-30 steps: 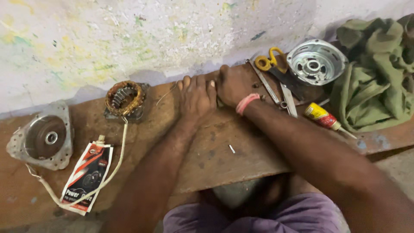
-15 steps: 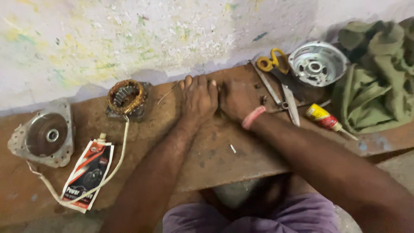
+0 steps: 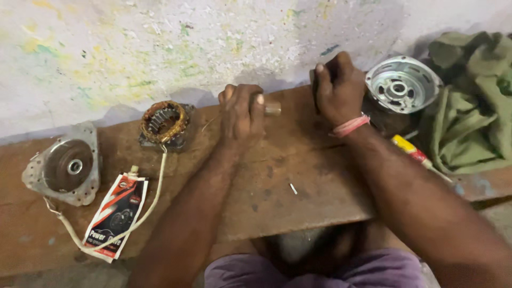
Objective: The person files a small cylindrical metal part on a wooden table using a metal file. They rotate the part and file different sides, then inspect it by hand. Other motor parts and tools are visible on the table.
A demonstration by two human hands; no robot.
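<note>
My left hand (image 3: 241,114) is curled into a fist on the brown wooden surface (image 3: 298,181), clamped around a short pale cylinder (image 3: 272,109) whose end sticks out from between my thumb and fingers toward the right. My right hand (image 3: 337,88) sits a little way off, near the back edge of the surface by the paint-flecked wall (image 3: 160,48), its fingers closed around a dark tool (image 3: 316,88); so little of it shows that I cannot tell what kind it is. A pink band (image 3: 349,126) circles that wrist. The two hands are apart, with bare wood between them. Just beside my right hand, further right, lies a round silver metal housing (image 3: 402,85) with a hole in its middle, and beyond it a heap of olive green cloth (image 3: 472,117). Below the housing, close to my right forearm, a small yellow and red tube (image 3: 413,151) lies on the surface. To the left of my left hand stands a copper-wound motor stator (image 3: 164,121), and a pale cord (image 3: 154,197) runs from it down across the wood and round toward a second grey housing with a dark round centre (image 3: 66,165) at the far left. A red, white and black printed packet (image 3: 116,213) lies just beside that cord. A small pale screw or pin (image 3: 293,188) lies alone on the wood between my forearms.
</note>
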